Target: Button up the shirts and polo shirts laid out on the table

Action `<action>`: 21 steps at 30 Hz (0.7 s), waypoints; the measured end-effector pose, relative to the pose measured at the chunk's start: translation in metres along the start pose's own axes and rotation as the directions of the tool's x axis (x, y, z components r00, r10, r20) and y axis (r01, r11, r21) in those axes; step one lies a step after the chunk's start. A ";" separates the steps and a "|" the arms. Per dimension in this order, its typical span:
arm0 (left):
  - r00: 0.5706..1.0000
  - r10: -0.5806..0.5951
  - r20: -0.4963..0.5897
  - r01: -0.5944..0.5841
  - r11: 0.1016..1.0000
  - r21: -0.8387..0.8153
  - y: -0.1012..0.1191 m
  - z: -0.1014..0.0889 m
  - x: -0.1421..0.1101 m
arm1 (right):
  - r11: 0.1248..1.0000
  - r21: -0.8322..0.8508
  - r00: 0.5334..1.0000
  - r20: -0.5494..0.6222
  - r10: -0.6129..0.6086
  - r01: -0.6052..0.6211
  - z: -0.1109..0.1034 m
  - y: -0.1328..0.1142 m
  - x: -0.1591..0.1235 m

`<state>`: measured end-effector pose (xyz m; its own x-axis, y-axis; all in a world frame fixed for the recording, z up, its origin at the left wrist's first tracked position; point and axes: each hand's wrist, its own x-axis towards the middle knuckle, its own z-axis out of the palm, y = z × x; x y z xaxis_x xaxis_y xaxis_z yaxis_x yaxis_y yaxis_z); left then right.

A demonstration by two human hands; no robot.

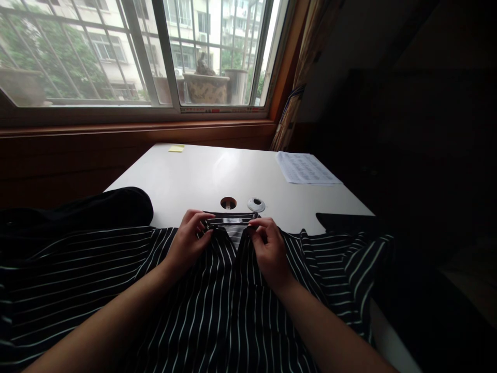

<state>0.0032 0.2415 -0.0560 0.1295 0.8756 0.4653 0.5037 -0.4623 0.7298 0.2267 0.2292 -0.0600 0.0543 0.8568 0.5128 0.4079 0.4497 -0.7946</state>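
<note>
A dark shirt with white stripes (pixel 221 295) lies spread over the table, front side up, its sleeves stretched out to left and right. At the left side of its collar is my left hand (pixel 189 238), fingers curled with the collar edge between thumb and fingertips. My right hand (pixel 269 246) pinches the opposite collar edge. Between the hands the neckline is open in a V, and a pale label (pixel 232 220) shows on the inner back of the neck.
The white table (pixel 202 171) has a round cable hole (pixel 228 203) with its grey cover (pixel 256 204) beside it. Printed sheets (pixel 306 168) lie back right, a yellow sticky note (pixel 176 148) back left. Dark cloth (pixel 128 204) is bunched at left. A barred window stands behind.
</note>
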 end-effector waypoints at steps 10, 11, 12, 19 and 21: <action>0.865 0.260 0.428 -0.275 0.961 -0.028 0.033 0.004 -0.015 | 1.000 -0.027 1.000 -0.022 -0.006 0.006 -0.001 -0.001 0.000; 0.856 0.220 0.467 -0.228 0.973 -0.041 0.035 0.005 -0.016 | 0.999 -0.029 1.000 -0.021 -0.013 0.013 -0.001 -0.001 0.000; 0.848 0.185 0.497 -0.180 0.982 -0.057 0.035 0.007 -0.016 | 0.999 -0.032 1.000 -0.018 -0.020 0.019 -0.001 -0.002 0.000; 0.792 0.066 0.607 0.087 0.972 -0.220 0.028 0.006 -0.006 | 0.998 -0.040 0.999 0.013 -0.041 0.042 -0.001 -0.006 0.000; 0.771 0.038 0.635 0.162 0.954 -0.254 0.027 0.003 -0.002 | 0.998 -0.039 0.998 0.009 -0.056 0.057 -0.001 -0.007 0.000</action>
<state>0.0193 0.2274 -0.0387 0.6615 0.7468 0.0685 0.2846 -0.3345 0.8984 0.2250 0.2259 -0.0545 0.0227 0.8324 0.5537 0.4455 0.4874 -0.7510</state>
